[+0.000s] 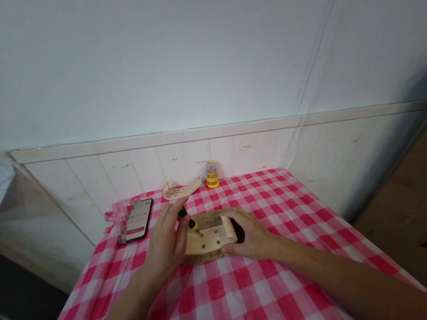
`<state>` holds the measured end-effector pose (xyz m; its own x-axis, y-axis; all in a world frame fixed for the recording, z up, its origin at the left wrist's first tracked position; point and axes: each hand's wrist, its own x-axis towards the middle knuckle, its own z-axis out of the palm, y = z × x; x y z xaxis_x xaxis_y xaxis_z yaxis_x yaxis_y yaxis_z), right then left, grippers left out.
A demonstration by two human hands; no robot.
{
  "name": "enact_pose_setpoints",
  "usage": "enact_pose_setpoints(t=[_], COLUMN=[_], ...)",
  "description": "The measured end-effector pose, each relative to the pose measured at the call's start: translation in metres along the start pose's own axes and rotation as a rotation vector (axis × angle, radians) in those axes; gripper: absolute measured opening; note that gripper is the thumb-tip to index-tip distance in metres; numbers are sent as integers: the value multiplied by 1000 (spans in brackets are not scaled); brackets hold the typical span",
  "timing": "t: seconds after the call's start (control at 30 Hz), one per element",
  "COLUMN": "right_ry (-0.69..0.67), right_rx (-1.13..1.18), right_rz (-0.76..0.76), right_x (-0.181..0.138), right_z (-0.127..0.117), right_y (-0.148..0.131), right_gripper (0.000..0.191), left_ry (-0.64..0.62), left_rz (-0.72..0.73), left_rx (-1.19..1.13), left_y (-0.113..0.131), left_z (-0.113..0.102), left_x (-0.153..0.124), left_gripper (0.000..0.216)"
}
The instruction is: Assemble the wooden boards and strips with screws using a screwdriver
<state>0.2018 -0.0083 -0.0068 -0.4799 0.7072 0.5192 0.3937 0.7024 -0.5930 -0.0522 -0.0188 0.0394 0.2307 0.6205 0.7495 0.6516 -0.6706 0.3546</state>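
Note:
My left hand (168,234) is closed around a small black-and-yellow screwdriver (193,224). The screwdriver leans with its tip at one of several screws in a pale, curved wooden piece (209,240). That piece lies on a brown, patterned flat object (207,219) whose kind I cannot make out. On the right, my right hand (250,234) grips the upturned end of the wooden piece, thumb in front and fingers behind. Something black (239,230) shows between this palm and the wood.
A red-and-white checked cloth (228,299) covers the table. At the back, a second curved wooden piece (182,191) lies beside a yellow-capped screwdriver-bit case (211,174). A phone (138,221) rests at left. A white panelled wall (144,166) borders the far edge.

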Motion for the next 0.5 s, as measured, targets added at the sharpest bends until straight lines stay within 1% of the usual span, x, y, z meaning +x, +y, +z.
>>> enact_pose_setpoints(t=[0.17, 0.37, 0.5], right_ry=[-12, -7, -24], right_rx=[14, 32, 28], right_rz=[3, -18, -4], right_x=[1, 1, 2], right_z=[0, -1, -2], right_y=[-1, -1, -4], right_gripper=[73, 73, 72], left_ry=[-9, 36, 57], left_rz=[2, 10, 21], left_rx=[6, 18, 19], left_y=[-1, 0, 2], left_z=[0, -1, -1], left_x=[1, 3, 4], left_gripper=[36, 26, 23])
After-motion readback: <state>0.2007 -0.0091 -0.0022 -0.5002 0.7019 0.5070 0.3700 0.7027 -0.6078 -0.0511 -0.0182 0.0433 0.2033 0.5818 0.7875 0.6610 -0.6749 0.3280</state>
